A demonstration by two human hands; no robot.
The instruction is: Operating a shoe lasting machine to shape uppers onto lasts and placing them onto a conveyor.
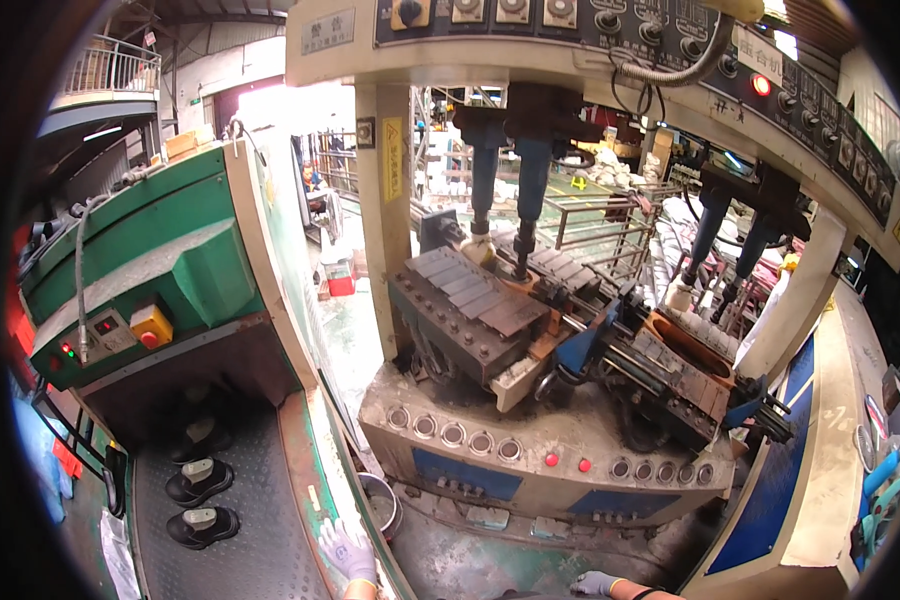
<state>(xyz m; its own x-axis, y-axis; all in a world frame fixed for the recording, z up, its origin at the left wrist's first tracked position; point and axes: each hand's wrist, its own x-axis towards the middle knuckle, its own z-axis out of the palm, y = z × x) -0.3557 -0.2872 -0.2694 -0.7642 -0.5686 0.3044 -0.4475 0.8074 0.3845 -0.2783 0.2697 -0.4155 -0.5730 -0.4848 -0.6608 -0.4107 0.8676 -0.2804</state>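
My left hand [348, 550], in a pale grey glove, is over the green and cream side rail [345, 490] of the conveyor, fingers spread and nothing in them. Low in the middle, my right hand [596, 583] wears a similar glove; its fingers point left, loosely extended, with no object visible in them. Left of my left hand, black shoes [215, 534] with pale inserts lie in a row on the dark conveyor belt [260, 510]. The farther ones are in shadow under the green machine [150, 250].
Ahead stands a cream two-station press [450, 400] with blue cylinders [532, 185], dark slatted blocks [470, 290] and a front button panel. A lit red lamp [762, 85] is on its overhead panel. A bucket [382, 505] sits between the machines. Shoes or tools crowd a rack [885, 470] at right.
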